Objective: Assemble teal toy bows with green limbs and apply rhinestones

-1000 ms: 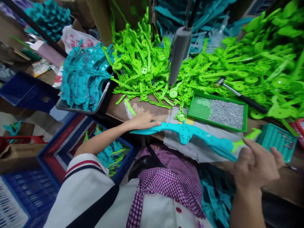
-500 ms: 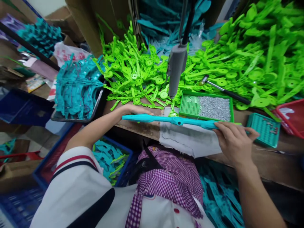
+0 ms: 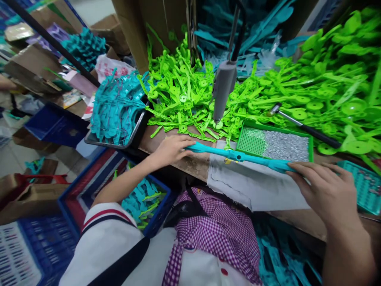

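A long, narrow turquoise plastic part (image 3: 253,159) with a round hole near its middle spans the space between my hands, above a white sheet (image 3: 232,182) on the bench. My left hand (image 3: 171,151) pinches its left end between thumb and fingers. Its right end is gripped by my right hand (image 3: 324,186), whose fingers lie over the top. That end tilts slightly down in view. Just behind the part hangs a grey electric screwdriver (image 3: 223,89), its tip pointing down. A green tray (image 3: 311,147) of small silver screws stands behind the part.
Bright green plastic pieces (image 3: 190,91) are heaped along the back. A hammer (image 3: 309,127) rests on them at right. Stacked turquoise parts fill a dark tray (image 3: 119,145) at left. A teal tray (image 3: 361,186) sits far right; a blue crate (image 3: 162,202) with parts is below.
The view has swung, so the bench appears farther right. My left hand, earlier partly behind the turquoise part, now shows its fingers pinching the left end. My right hand still holds the other end.
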Demonstrator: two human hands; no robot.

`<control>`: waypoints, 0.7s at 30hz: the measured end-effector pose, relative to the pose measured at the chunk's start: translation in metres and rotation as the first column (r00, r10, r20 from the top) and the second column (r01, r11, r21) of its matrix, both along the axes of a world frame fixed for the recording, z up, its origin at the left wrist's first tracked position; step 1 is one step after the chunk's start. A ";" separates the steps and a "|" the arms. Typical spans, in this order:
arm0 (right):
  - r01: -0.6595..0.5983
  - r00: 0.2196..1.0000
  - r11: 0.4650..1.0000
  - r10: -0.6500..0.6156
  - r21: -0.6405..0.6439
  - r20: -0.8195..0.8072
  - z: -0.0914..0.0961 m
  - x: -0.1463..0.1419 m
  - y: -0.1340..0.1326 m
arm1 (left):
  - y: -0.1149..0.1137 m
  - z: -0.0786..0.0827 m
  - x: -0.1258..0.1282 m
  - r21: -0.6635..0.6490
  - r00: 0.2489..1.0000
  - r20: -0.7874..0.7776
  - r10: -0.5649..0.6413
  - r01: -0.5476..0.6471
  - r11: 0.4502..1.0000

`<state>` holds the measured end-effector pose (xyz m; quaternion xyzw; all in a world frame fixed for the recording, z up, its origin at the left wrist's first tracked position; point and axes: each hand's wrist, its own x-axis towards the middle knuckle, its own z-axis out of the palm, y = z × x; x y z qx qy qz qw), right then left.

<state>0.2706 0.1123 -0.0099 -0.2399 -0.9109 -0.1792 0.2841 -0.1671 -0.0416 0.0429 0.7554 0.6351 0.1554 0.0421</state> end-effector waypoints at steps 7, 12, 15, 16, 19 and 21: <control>-0.018 1.000 0.999 0.018 0.033 0.022 0.004 0.000 0.003 | -0.002 -0.047 0.011 0.274 0.999 0.007 0.047 -0.047 0.961; -0.020 0.999 0.992 0.023 0.121 -0.023 -0.001 0.001 0.003 | -0.017 -0.032 0.000 0.259 0.992 0.062 0.112 -0.124 0.958; -0.028 0.999 0.993 0.030 0.118 -0.013 -0.006 0.004 0.003 | -0.030 -0.022 0.010 0.348 0.977 0.082 0.195 -0.212 0.913; -0.036 0.999 0.993 0.037 0.109 -0.006 -0.007 0.005 0.003 | -0.030 -0.022 0.020 0.387 0.982 0.092 0.162 -0.186 0.903; -0.038 0.999 0.997 0.037 0.068 0.006 -0.008 0.007 0.002 | -0.009 -0.038 0.068 0.446 0.983 0.133 -0.124 0.052 0.894; 0.003 1.000 1.000 -0.003 0.006 0.026 -0.007 0.008 0.001 | 0.016 -0.057 0.105 0.419 0.950 0.199 -0.241 0.140 0.897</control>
